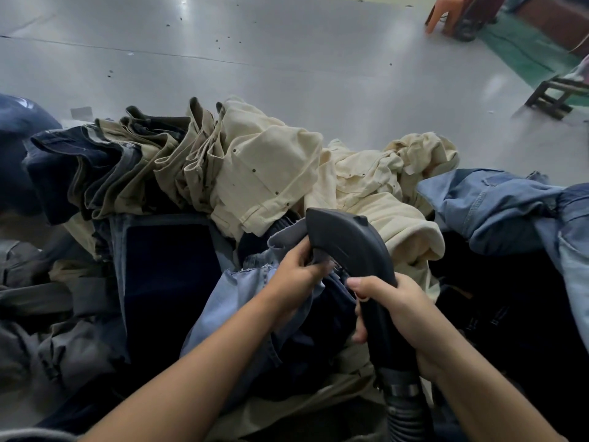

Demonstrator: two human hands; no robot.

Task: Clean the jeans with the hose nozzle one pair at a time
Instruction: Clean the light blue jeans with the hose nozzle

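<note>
1. Grip first: right hand [404, 317] is wrapped round the neck of the nozzle [350, 247], thumb on top, with the ribbed hose [406, 406] running back below the wrist. That hold looks firm enough; keep the wrist low so the curved head points down into the cloth.
2. Left hand [296, 269] has its fingers curled into the hem of the light blue jeans [229, 301], bunching it right at the nozzle mouth. The mouth itself is hidden behind the fingers, so I cannot tell whether cloth is already drawn in.
3. Cloth should be pulled taut and flat rather than bunched, so that the nozzle can travel along one layer.
4. This pair lies in front of the person, on top of dark denim, with the cream pile [274, 173] just beyond and more blue jeans [497, 202] to the right. Lift it clear of those so only one pair gets worked.
5. Loose hem threads may snag at the mouth; feed slowly.
</note>
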